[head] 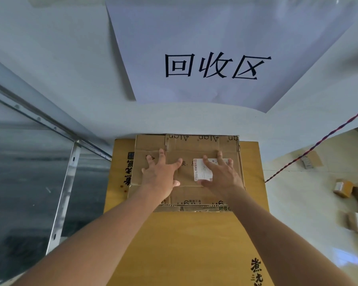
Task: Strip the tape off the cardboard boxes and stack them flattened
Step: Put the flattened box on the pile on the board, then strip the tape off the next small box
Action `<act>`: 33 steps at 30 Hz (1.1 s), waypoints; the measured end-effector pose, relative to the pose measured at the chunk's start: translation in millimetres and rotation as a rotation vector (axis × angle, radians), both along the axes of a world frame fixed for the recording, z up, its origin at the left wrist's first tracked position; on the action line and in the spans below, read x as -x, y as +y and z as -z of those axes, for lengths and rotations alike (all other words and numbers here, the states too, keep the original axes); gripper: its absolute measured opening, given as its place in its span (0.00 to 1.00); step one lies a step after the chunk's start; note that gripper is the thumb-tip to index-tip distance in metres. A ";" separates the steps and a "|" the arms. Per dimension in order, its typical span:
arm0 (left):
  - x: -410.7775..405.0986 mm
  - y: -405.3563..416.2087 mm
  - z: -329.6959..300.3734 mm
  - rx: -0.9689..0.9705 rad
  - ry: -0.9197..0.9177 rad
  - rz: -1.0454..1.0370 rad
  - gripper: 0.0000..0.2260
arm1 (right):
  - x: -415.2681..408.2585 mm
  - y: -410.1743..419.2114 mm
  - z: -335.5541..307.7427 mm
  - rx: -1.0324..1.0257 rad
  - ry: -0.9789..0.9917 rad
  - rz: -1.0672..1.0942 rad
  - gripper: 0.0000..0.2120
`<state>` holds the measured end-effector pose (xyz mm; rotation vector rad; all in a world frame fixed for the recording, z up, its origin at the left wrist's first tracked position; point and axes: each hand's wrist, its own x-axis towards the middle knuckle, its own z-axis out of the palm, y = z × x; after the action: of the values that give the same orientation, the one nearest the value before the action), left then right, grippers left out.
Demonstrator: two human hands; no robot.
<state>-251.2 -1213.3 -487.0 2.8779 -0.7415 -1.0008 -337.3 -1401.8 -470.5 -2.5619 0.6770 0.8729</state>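
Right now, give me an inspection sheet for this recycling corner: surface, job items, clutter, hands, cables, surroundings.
Surface: large yellow flattened box lying flat on the pale floor, serving as the stack base.
Job's things: brown flattened box on top of the yellow one, white shipping label on it; tape not discernible.
Clutter: small cardboard boxes scattered on the floor to the right.
Hands: left hand and right hand both pressing flat on the brown box, fingers spread.
Cables: twisted red-and-dark cord running diagonally at right.
Surroundings: white wall sign with black characters; metal frame at left.
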 end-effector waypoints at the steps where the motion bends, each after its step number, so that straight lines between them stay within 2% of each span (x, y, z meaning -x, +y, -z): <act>1: 0.6 -2.1 0.4 -0.018 -0.012 0.007 0.37 | -0.4 2.5 0.1 0.013 0.007 0.010 0.44; 12: 14.1 3.9 19.4 0.002 -0.147 0.026 0.37 | 5.7 16.5 14.2 0.083 -0.060 0.075 0.43; 16: 13.6 9.7 18.7 0.020 -0.128 0.050 0.36 | 5.3 13.3 11.2 0.064 -0.062 0.103 0.43; 20: 16.4 14.1 2.9 0.074 -0.108 0.037 0.33 | 8.4 9.5 2.7 0.046 -0.032 0.036 0.44; 25: 20.8 26.7 -25.2 0.188 -0.067 0.042 0.30 | 17.7 22.7 -13.8 0.080 -0.233 0.034 0.37; 29: 19.3 33.0 -62.5 0.262 -0.186 0.124 0.24 | 24.7 41.4 -40.3 0.084 -0.384 -0.053 0.29; 33: 26.5 37.7 -106.8 0.319 -0.255 0.201 0.28 | 35.6 55.1 -80.2 0.092 -0.507 -0.123 0.26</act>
<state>-277.7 -1175.6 -380.2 2.7132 -1.1107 -0.4711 -372.9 -1346.7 -390.3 -2.7644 0.4150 0.2009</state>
